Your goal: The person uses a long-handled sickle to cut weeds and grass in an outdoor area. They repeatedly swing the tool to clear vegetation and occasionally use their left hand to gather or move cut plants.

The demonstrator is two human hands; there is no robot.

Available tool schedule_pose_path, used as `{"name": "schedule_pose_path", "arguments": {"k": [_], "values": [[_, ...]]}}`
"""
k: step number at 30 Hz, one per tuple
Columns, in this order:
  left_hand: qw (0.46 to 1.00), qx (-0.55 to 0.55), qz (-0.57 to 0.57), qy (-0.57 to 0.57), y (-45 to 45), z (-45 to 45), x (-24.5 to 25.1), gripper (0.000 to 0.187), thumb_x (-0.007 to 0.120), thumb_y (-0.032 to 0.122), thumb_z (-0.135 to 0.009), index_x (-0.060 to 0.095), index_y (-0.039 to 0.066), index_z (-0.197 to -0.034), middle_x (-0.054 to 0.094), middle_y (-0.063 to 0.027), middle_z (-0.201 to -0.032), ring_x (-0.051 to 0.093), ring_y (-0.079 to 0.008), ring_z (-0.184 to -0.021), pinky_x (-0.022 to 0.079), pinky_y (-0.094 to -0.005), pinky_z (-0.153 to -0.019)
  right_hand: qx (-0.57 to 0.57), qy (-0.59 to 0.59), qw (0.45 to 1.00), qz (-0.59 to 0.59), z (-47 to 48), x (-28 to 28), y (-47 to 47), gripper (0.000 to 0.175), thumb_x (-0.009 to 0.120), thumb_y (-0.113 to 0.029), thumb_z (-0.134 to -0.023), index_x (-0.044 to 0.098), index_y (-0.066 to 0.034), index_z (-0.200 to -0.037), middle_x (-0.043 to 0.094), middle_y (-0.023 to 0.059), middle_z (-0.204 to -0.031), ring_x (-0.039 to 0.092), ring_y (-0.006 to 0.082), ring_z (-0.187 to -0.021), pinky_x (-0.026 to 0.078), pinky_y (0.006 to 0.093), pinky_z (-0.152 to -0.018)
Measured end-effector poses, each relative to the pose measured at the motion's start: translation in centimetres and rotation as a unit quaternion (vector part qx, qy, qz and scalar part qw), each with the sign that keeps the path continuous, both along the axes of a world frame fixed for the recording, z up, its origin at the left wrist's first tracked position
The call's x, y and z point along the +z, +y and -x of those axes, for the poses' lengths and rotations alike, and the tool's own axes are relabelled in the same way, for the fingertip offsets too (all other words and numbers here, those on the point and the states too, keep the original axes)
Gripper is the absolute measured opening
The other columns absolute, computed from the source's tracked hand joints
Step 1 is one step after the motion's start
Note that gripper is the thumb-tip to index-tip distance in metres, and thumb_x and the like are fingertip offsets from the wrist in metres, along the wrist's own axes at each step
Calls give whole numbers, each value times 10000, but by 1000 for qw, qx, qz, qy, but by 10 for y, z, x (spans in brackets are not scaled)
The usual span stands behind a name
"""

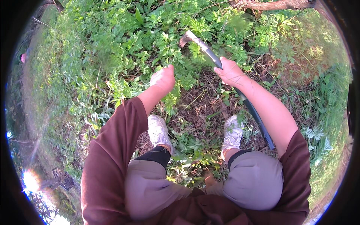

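Note:
My right hand [230,71] is closed around the dark handle of a long hand tool with a short hooked metal head [191,38], which looks like a hoe or sickle. The head is raised at the upper middle, over leafy green weeds [121,42]. The handle runs back beneath my right forearm. To the left, my left hand [163,78] is closed in a fist among the weeds, its thumb upward; whether it pinches any stems cannot be told. Between and below the hands lies a patch of brown soil with dry stalks [202,104].
My white shoes [159,130] stand apart at the patch's near edge, below my bent knees. A thick woody branch [278,5] crosses the top right. Low plants grow on both sides, with grey-green leaves [315,135] at the right. A dark object [65,178] lies at the lower left.

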State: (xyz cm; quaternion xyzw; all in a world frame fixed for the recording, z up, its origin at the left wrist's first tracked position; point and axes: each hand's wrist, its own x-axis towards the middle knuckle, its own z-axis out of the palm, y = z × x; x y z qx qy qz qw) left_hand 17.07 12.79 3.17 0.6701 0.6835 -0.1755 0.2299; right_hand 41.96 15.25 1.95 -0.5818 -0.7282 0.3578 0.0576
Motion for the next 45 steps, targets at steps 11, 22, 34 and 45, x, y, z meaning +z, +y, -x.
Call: {"name": "schedule_pose_path", "arguments": {"k": [11, 22, 34, 45], "values": [[999, 51, -1, -12, 13, 8, 3, 230, 493, 60, -843, 530, 59, -1071, 644, -173, -996, 632, -333, -951, 505, -424, -819, -171, 89, 929, 317, 3, -47, 25, 259, 549, -202, -884, 494, 36, -973, 568, 110, -619, 536, 186, -425, 433, 334, -363], [1000, -2, 2, 8, -10, 34, 3, 224, 507, 67, -826, 517, 63, -1050, 654, -189, -942, 640, -339, -919, 506, -436, -779, -152, 88, 911, 374, -56, 7, -31, 158, 527, -121, -877, 439, -23, -964, 440, 31, -590, 465, 120, -400, 379, 292, -329], [858, -437, 195, -188, -146, -42, 18, 181, 508, 90, -779, 524, 20, -945, 645, -145, -788, 655, -325, -741, 527, -429, -623, -123, 60, 990, 46, -66, 36, -54, 272, 604, -215, -849, 458, -19, -969, 568, 135, -688, 589, 278, -588, 495, 370, -574], [896, -426, 28, -127, -96, -21, 0, 197, 558, 97, -739, 567, 48, -930, 575, -109, -915, 598, -260, -884, 530, -368, -695, -39, -129, 989, 59, -36, -3, -25, 240, 559, -167, -855, 489, 12, -1000, 622, 256, -853, 619, 410, -810, 483, 475, -746]]}}
